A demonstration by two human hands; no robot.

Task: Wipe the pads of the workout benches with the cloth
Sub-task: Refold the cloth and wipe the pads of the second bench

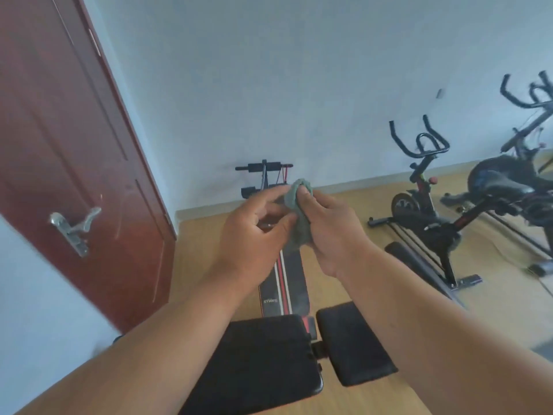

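Small white "XYWang"-like brand mark, blurred, on the black striped bench board [284,292]

On my left I see a dark red wooden door [68,151] standing ajar, with a silver metal lever handle [74,227] low on its face. Behind it runs a pale blue-white painted wall [269,70], which meets a light wooden floor [344,205]. To my right a black exercise bike with curved handlebars [419,187] stands near the wall. A second black exercise bike with a dark saddle [505,187] stands just beside it, nearer to me.
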